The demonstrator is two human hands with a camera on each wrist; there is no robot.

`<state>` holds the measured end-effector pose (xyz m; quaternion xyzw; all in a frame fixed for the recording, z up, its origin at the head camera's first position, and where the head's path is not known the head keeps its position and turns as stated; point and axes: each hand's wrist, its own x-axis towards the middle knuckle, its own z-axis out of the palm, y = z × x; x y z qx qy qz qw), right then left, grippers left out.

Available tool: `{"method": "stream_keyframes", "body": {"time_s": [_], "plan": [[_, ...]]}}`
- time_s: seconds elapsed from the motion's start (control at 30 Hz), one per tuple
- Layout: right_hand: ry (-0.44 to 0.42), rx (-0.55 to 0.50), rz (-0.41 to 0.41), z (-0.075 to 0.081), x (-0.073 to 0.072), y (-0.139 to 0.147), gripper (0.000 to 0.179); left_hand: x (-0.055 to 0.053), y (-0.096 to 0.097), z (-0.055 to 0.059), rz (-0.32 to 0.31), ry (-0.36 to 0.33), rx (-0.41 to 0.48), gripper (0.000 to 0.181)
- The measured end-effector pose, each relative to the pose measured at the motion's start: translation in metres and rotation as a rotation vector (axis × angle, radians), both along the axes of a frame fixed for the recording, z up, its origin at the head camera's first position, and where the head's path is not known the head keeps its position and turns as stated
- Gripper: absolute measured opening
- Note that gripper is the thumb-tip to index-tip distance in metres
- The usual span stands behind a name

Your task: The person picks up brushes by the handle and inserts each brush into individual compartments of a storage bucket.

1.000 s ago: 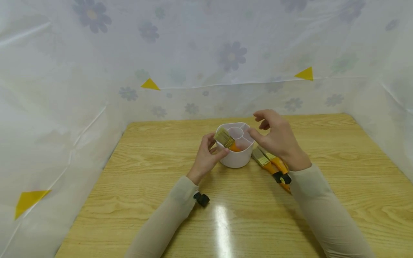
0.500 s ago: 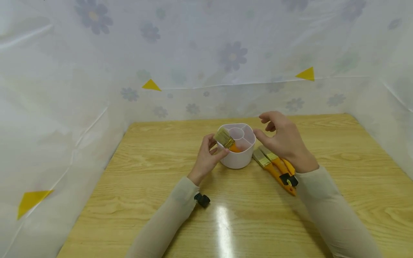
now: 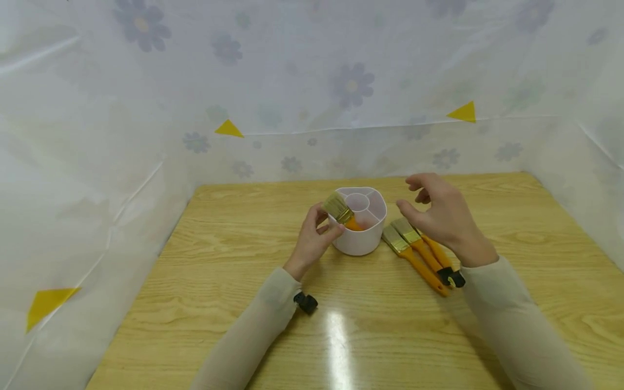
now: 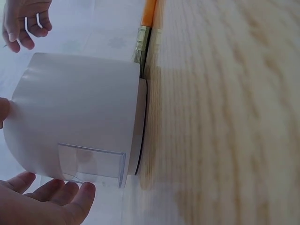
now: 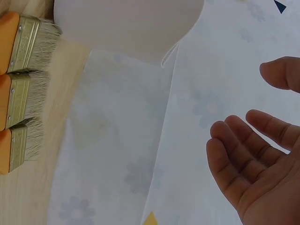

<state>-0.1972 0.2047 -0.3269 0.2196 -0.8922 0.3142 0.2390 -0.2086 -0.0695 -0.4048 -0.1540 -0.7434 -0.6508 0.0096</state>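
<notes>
A white round desk organizer [image 3: 358,245] with several compartments stands upright on the table. One paintbrush [image 3: 337,208] leans in its front left compartment, bristles up, its orange handle running down inside. My left hand [image 3: 313,238] grips the organizer's left side, thumb near the front rim and fingers round the wall; in the left wrist view the fingertips lie beside a clear rectangular pocket [image 4: 93,161]. My right hand [image 3: 441,214] hovers in the air right of the organizer, fingers loosely bent and holding nothing, as the right wrist view confirms.
Three more paintbrushes [image 3: 423,272] with orange handles lie side by side right of the organizer, bristles toward it, partly below my right forearm. The wood-grain table [image 3: 219,260] is bounded by flower-patterned sheeting [image 3: 292,81] at the back and sides.
My right hand has drawn away from the organizer's rim toward the right, uncovering more of the brushes on the table. The left hand and organizer hold nearly the same position.
</notes>
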Motion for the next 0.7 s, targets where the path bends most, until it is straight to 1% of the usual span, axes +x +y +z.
{"method": "stream_keyframes", "body": {"time_s": [0.17, 0.37, 0.43, 0.57, 0.7], "plan": [[-0.008, 0.007, -0.013, -0.002, 0.003, 0.006, 0.040, 0.001, 0.000, 0.000, -0.001, -0.001, 0.010, 0.057], [-0.023, 0.023, -0.037, -0.005, 0.005, 0.013, 0.041, 0.002, 0.000, 0.002, -0.026, 0.000, 0.036, 0.064], [-0.031, 0.026, -0.043, -0.006, 0.006, 0.016, 0.041, 0.002, 0.000, 0.001, -0.024, 0.004, 0.039, 0.063], [-0.043, 0.036, -0.061, -0.008, 0.007, 0.020, 0.041, 0.001, 0.000, 0.001, -0.006, 0.004, 0.014, 0.058], [-0.041, 0.050, -0.081, -0.012, 0.007, 0.025, 0.040, 0.001, 0.000, 0.001, 0.003, 0.003, 0.007, 0.055]]}}
